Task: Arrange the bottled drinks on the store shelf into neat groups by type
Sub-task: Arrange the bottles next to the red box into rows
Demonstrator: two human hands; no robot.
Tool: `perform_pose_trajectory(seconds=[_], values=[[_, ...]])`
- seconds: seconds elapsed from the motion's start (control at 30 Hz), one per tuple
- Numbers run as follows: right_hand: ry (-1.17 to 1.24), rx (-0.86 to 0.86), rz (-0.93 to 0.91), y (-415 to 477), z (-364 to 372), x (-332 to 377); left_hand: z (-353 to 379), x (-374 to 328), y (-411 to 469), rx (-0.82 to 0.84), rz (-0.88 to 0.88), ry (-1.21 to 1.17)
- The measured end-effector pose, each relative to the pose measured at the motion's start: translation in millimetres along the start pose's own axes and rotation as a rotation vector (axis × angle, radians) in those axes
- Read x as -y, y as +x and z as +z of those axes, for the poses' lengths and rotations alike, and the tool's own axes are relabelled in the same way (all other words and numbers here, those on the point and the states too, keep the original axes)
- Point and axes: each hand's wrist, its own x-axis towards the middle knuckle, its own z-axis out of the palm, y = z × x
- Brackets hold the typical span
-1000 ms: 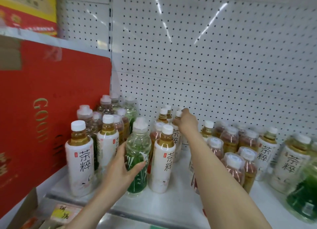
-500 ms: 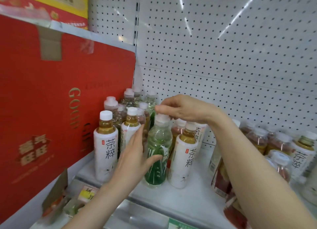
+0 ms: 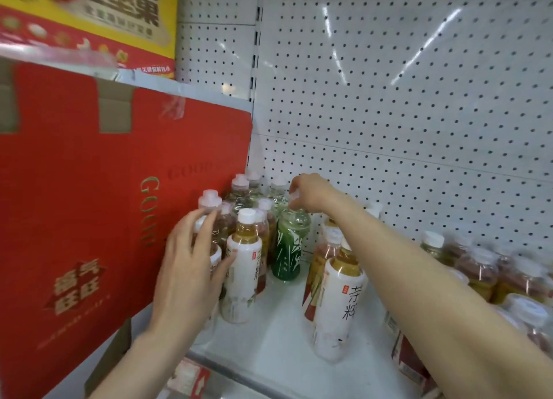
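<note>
At the left end of the shelf (image 3: 269,347), hard against the red carton (image 3: 89,204), the green bottle (image 3: 287,246) now stands deeper in than it did a second ago, when it sat in the front row under the left hand's palm; it has gone back toward twelve o'clock, just beside the clear-capped bottles (image 3: 239,195) at the rear. The right hand (image 3: 311,190) has its fingers (image 3: 294,193) clenched on that bottle's cap, steering it from above. The left hand (image 3: 191,267) has let go of it and shifted to nine o'clock, its fingers released and spread against the white-label tea bottle (image 3: 242,267) and a neighbour it hides. Another white-label tea (image 3: 338,303) stands apart at four o'clock of the green one, and a blurred mixed cluster (image 3: 478,273) sits well apart at three o'clock. I judge the green one is being pulled out of the tea row; the sorting looks barely begun.
</note>
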Motion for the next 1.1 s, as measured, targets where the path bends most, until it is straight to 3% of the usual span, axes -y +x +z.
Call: perform_pose_trajectory(seconds=[0.23, 0.4, 0.53, 0.67, 0.83, 0.97, 1.1], values=[[-0.092, 0.099, -0.011, 29, 5, -16, 6, 8, -2, -0.005, -0.001, -0.057], [0.128, 0.158, -0.006, 5, -7, -23, 7, 7, -2, -0.010, -0.008, -0.017], [0.293, -0.107, -0.001, -38, -23, -30, 9, -17, -6, -0.105, 0.109, 0.073], [0.448, -0.411, 0.100, -99, -17, -34, 24, -50, -12, -0.065, 0.268, 0.006], [0.360, -0.294, 0.219, -159, 36, -30, 38, -53, -10, 0.045, 0.212, 0.021], [0.474, -0.385, 0.237, -170, 59, -34, 43, -49, -7, 0.150, 0.192, 0.179], [0.365, -0.438, 0.340, -163, 64, -43, 47, -39, -9, 0.174, 0.191, 0.223]])
